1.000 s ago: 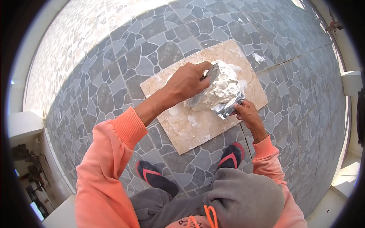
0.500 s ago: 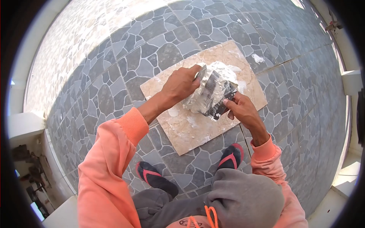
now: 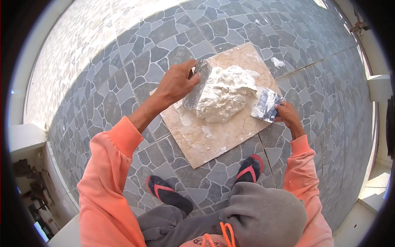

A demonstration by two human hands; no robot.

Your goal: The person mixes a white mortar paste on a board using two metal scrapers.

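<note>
A heap of wet white plaster (image 3: 228, 96) sits on a beige marble-look slab (image 3: 205, 150) laid on the floor. My left hand (image 3: 177, 82) is closed on a wide grey plastering blade (image 3: 198, 90), held tilted against the heap's left side. At the slab's right edge, my right hand (image 3: 289, 116) pinches a second flat scraper (image 3: 267, 105), its face smeared with white. That scraper is apart from the heap. Thin plaster smears mark the slab around the heap.
Grey stone-pattern floor tiles (image 3: 181, 57) surround the slab. White splatter (image 3: 277, 62) lies on the floor beyond its right corner. My feet in red-strapped flip-flops (image 3: 249, 171) stand close to the near edge. Assorted items (image 3: 31, 177) are at the far left.
The two blades have separated: my left hand moved left with its blade, my right hand moved right with its scraper. The heap between them is now uncovered.
</note>
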